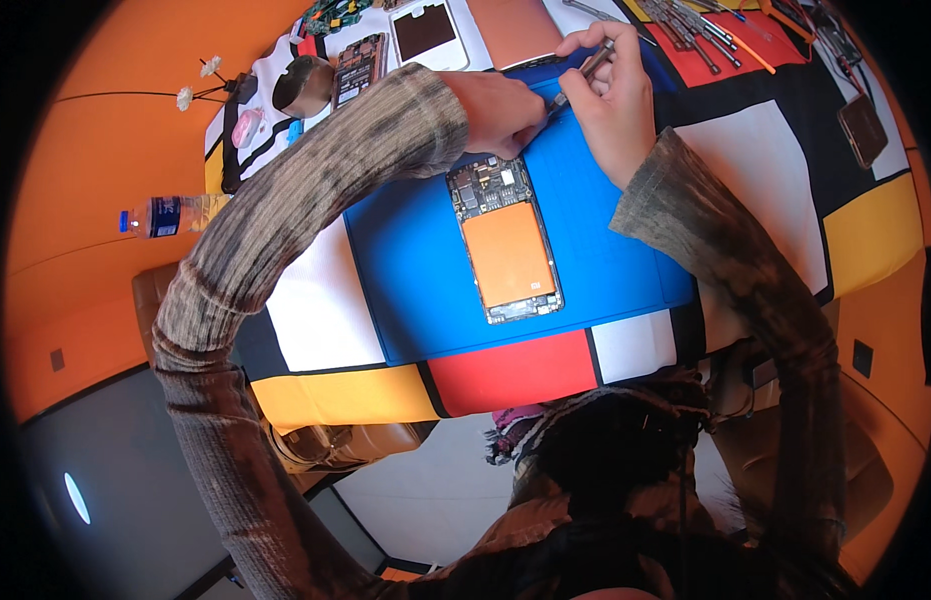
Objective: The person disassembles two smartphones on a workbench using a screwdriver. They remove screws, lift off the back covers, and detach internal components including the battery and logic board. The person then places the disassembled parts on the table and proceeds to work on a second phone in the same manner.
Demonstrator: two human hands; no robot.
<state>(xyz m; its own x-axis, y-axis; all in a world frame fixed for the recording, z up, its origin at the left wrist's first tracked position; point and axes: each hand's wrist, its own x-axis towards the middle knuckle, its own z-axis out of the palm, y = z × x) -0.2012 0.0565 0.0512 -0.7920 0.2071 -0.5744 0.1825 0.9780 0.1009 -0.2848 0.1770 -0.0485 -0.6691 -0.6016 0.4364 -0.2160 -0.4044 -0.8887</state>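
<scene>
An opened smartphone (491, 195) lies on a blue work mat (415, 290), its circuit board bare at the far end and an orange battery (507, 255) filling its middle. Just beyond the phone's far end, my left hand (500, 112) is curled with its fingers pressed together; what they pinch, if anything, is hidden. My right hand (620, 110) grips a slim grey screwdriver (597, 60) between thumb and fingers. The screwdriver slants down to the left, and its tip end is close to my left fingers.
Along the far side lie a white-framed phone part (427, 35), a copper-coloured panel (513, 28) and another opened phone (361, 68). Several screwdrivers (700, 40) rest on red cloth at the far right. A dark round container (303, 86) and a water bottle (167, 216) are at left.
</scene>
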